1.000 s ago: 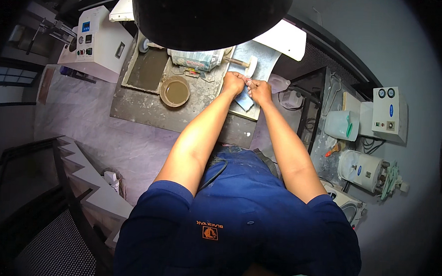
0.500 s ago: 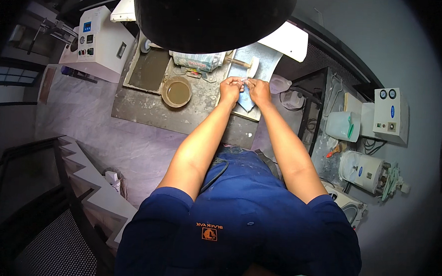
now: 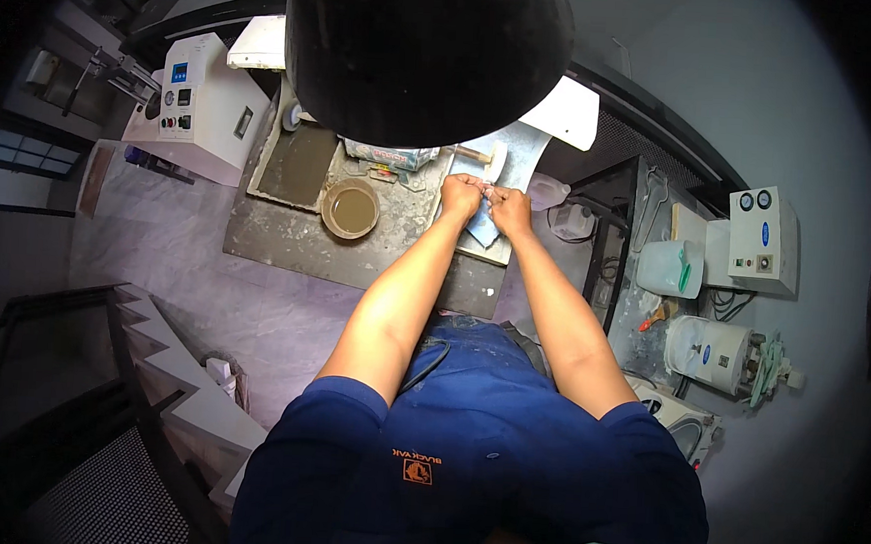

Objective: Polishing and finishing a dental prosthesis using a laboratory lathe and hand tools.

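Both hands are close together just below the white polishing wheel (image 3: 497,164) on a bench motor (image 3: 383,155). My left hand (image 3: 462,197) and my right hand (image 3: 508,210) are closed, pinching a small pinkish piece (image 3: 484,189) between their fingertips; its shape is too small to make out. Under them lies a light blue sheet (image 3: 482,230) in a pale tray (image 3: 500,258). Left of my hands, a round bowl (image 3: 349,233) of murky liquid sits on the stained bench (image 3: 289,254), beside a rectangular basin (image 3: 258,189) of grey-brown liquid.
A black hood (image 3: 427,60) hangs overhead. A white machine (image 3: 198,112) stands at left. On the right are a control box (image 3: 764,240), a translucent container (image 3: 667,264), a brush (image 3: 655,318) and another white machine (image 3: 702,350). A stepped white structure (image 3: 188,387) is at lower left.
The camera view has shifted, so the bench, hood and hands appear lower in the picture. Both hands stay together below the wheel, with slightly changed finger positions.
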`<action>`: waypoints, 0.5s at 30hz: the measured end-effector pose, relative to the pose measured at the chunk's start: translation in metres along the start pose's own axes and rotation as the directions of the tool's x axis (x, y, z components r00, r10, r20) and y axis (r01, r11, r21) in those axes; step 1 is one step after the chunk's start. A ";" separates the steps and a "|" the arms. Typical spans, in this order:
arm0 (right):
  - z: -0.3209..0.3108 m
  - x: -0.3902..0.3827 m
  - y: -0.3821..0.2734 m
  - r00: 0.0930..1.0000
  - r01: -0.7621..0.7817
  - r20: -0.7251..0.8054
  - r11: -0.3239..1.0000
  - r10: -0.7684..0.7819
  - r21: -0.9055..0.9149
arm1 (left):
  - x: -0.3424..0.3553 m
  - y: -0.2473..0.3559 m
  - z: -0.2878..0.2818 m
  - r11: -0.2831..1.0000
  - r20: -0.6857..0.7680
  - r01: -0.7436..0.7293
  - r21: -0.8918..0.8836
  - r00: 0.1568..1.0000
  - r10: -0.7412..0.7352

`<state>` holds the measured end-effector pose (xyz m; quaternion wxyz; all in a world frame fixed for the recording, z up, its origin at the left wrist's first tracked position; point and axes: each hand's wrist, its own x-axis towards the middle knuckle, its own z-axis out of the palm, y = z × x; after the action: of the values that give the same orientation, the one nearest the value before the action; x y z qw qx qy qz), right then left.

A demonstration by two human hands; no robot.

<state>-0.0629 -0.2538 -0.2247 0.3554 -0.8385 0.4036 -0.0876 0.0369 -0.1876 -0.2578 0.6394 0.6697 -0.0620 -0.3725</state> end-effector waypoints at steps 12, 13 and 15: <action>-0.007 0.001 -0.012 0.991 0.127 -0.033 0.992 -0.128 -0.023 | -0.011 0.014 -0.010 0.978 0.082 0.111 -0.179 0.992 -0.097; -0.007 0.002 -0.014 0.967 0.237 -0.071 0.964 -0.246 -0.121 | -0.015 0.012 -0.012 0.981 0.062 0.099 -0.167 0.994 -0.090; -0.004 0.000 -0.015 0.934 0.334 -0.092 0.935 -0.345 -0.120 | -0.022 0.009 -0.014 0.911 0.029 0.099 -0.401 0.995 -0.096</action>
<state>-0.0551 -0.2496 -0.2113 0.2682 -0.9066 0.2758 -0.1735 0.0330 -0.1652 -0.2422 0.7437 0.5247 0.0467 -0.4116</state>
